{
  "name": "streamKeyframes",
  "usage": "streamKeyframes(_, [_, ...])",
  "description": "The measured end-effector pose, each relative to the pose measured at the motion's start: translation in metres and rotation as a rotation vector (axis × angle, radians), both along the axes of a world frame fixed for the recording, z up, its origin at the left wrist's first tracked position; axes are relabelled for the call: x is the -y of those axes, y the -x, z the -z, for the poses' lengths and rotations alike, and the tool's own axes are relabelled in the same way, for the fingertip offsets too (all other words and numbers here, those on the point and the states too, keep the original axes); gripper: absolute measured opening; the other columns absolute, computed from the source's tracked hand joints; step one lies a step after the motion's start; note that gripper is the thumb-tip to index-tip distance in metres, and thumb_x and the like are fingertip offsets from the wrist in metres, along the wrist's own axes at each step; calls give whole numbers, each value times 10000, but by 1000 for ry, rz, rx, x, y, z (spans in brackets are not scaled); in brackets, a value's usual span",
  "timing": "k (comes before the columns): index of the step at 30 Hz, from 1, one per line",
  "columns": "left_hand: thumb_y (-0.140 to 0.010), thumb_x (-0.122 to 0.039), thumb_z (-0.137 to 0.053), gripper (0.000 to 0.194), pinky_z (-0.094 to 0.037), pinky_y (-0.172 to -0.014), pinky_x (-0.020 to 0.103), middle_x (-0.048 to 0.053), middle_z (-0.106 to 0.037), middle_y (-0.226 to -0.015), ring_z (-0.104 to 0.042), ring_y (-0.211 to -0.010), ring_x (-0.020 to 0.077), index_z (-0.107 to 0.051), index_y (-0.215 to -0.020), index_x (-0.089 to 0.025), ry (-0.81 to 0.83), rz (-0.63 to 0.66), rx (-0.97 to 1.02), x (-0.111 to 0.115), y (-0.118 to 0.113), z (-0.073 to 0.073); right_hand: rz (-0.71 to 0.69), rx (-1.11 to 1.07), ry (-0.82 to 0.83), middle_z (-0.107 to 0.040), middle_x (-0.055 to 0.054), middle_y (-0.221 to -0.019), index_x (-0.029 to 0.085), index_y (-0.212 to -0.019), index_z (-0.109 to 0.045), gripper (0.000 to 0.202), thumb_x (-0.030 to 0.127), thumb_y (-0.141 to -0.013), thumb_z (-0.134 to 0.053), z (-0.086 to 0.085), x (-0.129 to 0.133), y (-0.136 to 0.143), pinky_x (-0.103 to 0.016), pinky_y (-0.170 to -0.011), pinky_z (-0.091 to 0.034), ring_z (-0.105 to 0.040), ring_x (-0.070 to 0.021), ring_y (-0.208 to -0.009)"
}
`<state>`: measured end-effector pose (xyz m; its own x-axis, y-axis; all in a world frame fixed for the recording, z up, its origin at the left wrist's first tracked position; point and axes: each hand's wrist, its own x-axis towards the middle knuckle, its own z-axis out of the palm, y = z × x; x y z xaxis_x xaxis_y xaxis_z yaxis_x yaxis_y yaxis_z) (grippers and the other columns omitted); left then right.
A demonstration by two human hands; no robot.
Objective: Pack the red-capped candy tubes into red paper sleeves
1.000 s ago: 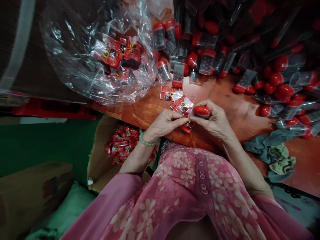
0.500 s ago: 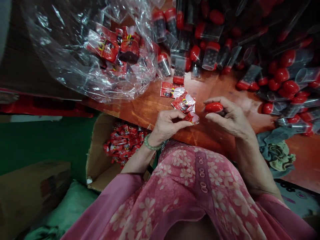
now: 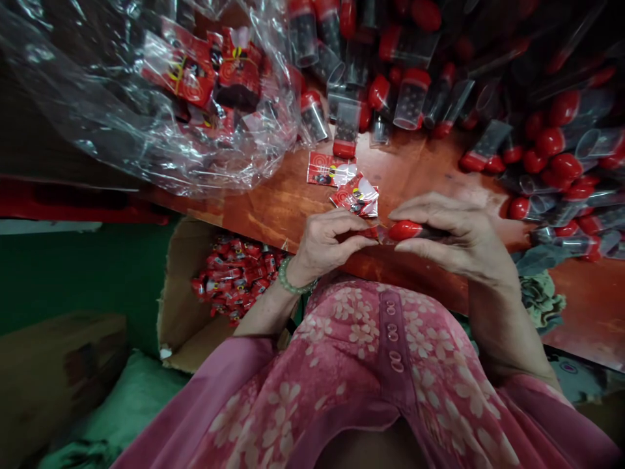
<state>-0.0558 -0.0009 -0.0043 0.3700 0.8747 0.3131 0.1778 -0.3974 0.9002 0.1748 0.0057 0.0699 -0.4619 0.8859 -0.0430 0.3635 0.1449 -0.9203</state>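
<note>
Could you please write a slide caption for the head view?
Left hand pinches a red wrapper; right hand holds a red-capped tube beside it.

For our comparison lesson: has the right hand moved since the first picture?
Yes: the right hand has moved rightward, farther from the red packets lying on the table.

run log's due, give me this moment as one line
left hand: pinching red printed piece; right hand: holding red-capped container; table: similar pieces

Illumination is dim overall. Glare marks the counter (image 3: 430,159) and bag (image 3: 195,159). The upper-right corner lies in shadow. Picture edges appear stretched and soft.
</note>
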Motion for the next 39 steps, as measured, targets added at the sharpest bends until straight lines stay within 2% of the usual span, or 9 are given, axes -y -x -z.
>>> streamKeyframes(5, [-875,-324,-778,174,-542,-644,227,59,-791,-777,-709,-672,124,-777,-821,-158,67,72,-18,-1,0,0,-144,108,8,-768,-70,-1024,265,-1117,-795,295,476,-955,-669,3,-3,-6,-376,-839,-556,-712,-230,-915])
streamKeyframes(12, [-909,-388,-734,270,-516,-626,238,63,-756,-715,-676,-627,125,-768,-798,-143,122,178,-97,0,-2,7,-336,342,53,-718,-65,-880,230,-1145,-776,403,537,-999,-560,9,-10,-12,-315,-688,-452,-644,-195,-742])
streamKeyframes(18, [-918,-384,-719,263,-473,-606,234,48,-735,-697,-645,-607,116,-780,-807,-153,158,212,-118,0,-6,11,-451,395,126,-744,-53,-902,218,-1020,-769,211,340,-967,-605,11,-19,-7,-307,-688,-424,-653,-188,-748])
streamKeyframes(23, [-917,-383,-717,278,-427,-581,226,26,-693,-645,-583,-563,95,-772,-782,-146,220,229,-109,0,-6,14,-477,380,192,-778,-25,-914,243,-1020,-768,155,291,-917,-662,15,-24,-8,-310,-696,-440,-686,-193,-748])
streamKeyframes(27, [-931,-398,-691,313,-392,-557,225,17,-678,-629,-556,-541,86,-765,-761,-144,297,255,-117,0,-4,17,-416,310,255,-791,-21,-966,284,-1169,-730,318,367,-864,-761,22,-28,-13,-302,-662,-441,-691,-198,-741])
streamKeyframes(30, [-940,-421,-672,347,-380,-550,231,14,-662,-616,-537,-535,87,-758,-746,-146,345,276,-136,0,-3,15,-429,286,284,-772,-13,-860,272,-1128,-734,325,412,-840,-792,25,-31,-15,-295,-608,-401,-655,-182,-665])
streamKeyframes(32, [-946,-426,-663,351,-385,-555,234,16,-662,-626,-543,-544,90,-759,-756,-147,359,297,-139,0,-3,14,-453,274,296,-773,-9,-869,272,-1118,-735,324,417,-836,-797,27,-32,-15,-293,-603,-384,-647,-174,-663])
streamKeyframes(35, [-944,-396,-671,321,-388,-566,237,17,-665,-646,-552,-559,92,-755,-758,-148,336,308,-145,0,-4,12,-488,251,315,-768,9,-860,275,-1070,-744,290,422,-828,-807,29,-34,-13,-288,-610,-364,-637,-158,-661])
streamKeyframes(39, [-933,-361,-686,296,-381,-566,242,10,-649,-636,-536,-552,91,-741,-730,-153,302,307,-157,0,-5,13,-546,261,337,-694,52,-703,272,-929,-739,183,389,-817,-822,33,-36,-11,-287,-591,-320,-565,-121,-571])
